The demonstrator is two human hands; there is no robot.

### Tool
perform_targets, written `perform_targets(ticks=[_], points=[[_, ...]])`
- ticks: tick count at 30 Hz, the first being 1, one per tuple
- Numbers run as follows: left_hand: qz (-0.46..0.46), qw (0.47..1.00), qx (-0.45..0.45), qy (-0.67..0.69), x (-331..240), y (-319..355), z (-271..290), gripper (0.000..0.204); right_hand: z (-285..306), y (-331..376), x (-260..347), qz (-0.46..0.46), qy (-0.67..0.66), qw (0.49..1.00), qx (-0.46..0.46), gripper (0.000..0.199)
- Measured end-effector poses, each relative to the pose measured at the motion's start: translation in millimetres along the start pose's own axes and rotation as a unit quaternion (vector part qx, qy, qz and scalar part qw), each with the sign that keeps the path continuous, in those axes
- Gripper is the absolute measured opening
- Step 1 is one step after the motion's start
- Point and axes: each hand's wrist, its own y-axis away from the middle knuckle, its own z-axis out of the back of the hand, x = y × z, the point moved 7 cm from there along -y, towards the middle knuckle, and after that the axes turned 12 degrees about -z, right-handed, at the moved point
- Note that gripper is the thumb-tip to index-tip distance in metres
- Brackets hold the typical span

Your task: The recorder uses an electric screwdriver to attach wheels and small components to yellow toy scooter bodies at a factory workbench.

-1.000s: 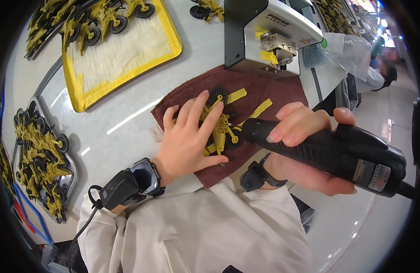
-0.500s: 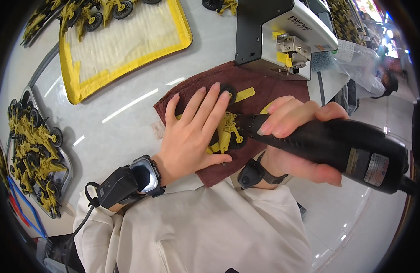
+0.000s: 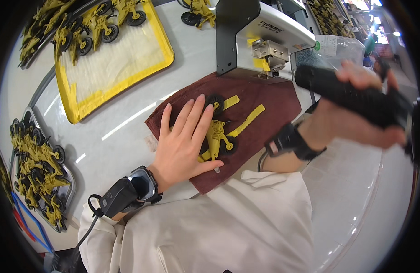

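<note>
My left hand (image 3: 182, 145) lies flat with its fingers stretched out over a yellow toy motorbike (image 3: 214, 134), pressing it onto a maroon cloth (image 3: 274, 104). Part of the bike's frame and its black wheels show beside the fingers; the rest is hidden beneath the hand. Two strips of yellow tape (image 3: 248, 121) stick out past the bike on the cloth. At the right, my right hand (image 3: 340, 120) is wrapped round a black electric screwdriver (image 3: 326, 85), raised off the bike and blurred by motion. The tool's tip is near the feeder machine's right side.
A grey-white feeder machine (image 3: 274, 27) with a metal block stands behind the cloth. Yellow-taped padded tray (image 3: 114, 100) at the back left bears several toy motorbikes (image 3: 110, 32). More bikes fill a metal tray (image 3: 69, 200) at the left. A clear plastic bag (image 3: 349, 48) lies back right.
My right hand has lifted the screwdriver off the bike and carried it up and to the right. My left hand stays on the bike. The whole view has shifted slightly.
</note>
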Motion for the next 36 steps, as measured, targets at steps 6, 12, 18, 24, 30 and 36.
perform_targets(ticks=[6, 12, 18, 24, 30, 36], points=[[0.001, 1.0, 0.006, 0.017, -2.6, -1.5, 8.8, 0.107, -33.7, 2.4, -27.6, -0.087, 0.122, 0.987, 0.05, 0.076], [0.004, 1.0, -0.013, 0.015, 3.7, 2.6, 7.1, 0.103, -30.7, 82.2, 10.1, -0.057, -0.162, 0.952, 0.255, 0.089], [0.014, 0.999, -0.03, 0.004, 7.8, 6.6, 6.3, 0.101, -50.4, 106.0, 1.8, -0.058, -0.168, 0.949, 0.259, 0.092], [0.013, 0.999, -0.041, 0.026, 6.6, 6.5, 6.2, 0.1, -54.6, 106.4, -11.5, -0.073, -0.124, 0.951, 0.274, 0.094], [0.019, 0.998, -0.044, 0.039, 10.2, 4.3, 6.9, 0.098, -70.9, 110.8, -28.1, -0.05, -0.169, 0.936, 0.306, 0.092], [0.024, 0.999, -0.029, 0.02, 15.0, 7.0, 5.4, 0.096, -95.6, 118.8, -22.9, -0.04, -0.142, 0.895, 0.422, 0.082]])
